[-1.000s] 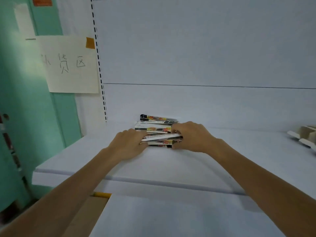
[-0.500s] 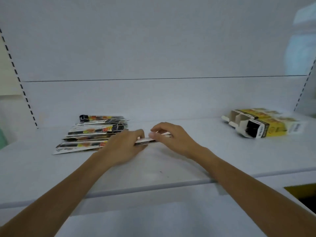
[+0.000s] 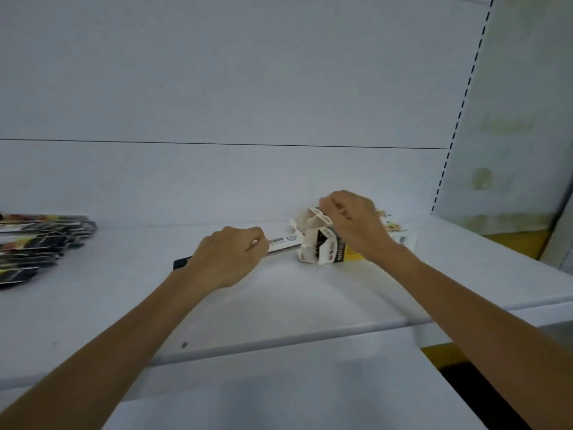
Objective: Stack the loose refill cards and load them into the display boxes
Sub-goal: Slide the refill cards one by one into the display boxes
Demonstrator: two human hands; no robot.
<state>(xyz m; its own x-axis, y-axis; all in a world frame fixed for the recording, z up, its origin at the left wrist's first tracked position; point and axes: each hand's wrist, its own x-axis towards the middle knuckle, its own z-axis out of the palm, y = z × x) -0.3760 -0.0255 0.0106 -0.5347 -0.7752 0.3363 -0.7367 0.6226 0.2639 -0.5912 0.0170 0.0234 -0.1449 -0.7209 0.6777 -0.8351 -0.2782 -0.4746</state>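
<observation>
— Where are the cards, from where you stand?
— Through the head view, most of them sit in a loose pile of refill cards [image 3: 40,240] at the far left edge of the shelf [image 3: 279,308], toward the back, fanned and overlapping. A slim bundle of cards [image 3: 283,242] is in the left hand [image 3: 228,259], near the middle of the shelf.
— How is that hand holding them?
— Knuckles up, fingers curled round the bundle. A dark end pokes out beside the wrist. The white end points right and reaches the mouth of the display box [image 3: 328,252]. Whether it is inside yet, I cannot tell.
— And the box?
— It lies on its side right of centre, toward the back of the shelf. The open end faces left with its flaps splayed. It is black and white near the mouth and yellow further along.
— The right hand?
— The right hand [image 3: 356,226] comes over the box from above, thumb and forefinger pinching the top flap [image 3: 319,212] at the mouth, the other fingers curled.
— Anything else up there?
— A second box [image 3: 395,226] lies just behind that hand, mostly hidden. Behind everything is the white back panel [image 3: 279,88], with a slotted upright [image 3: 462,113] at the shelf's right end.
</observation>
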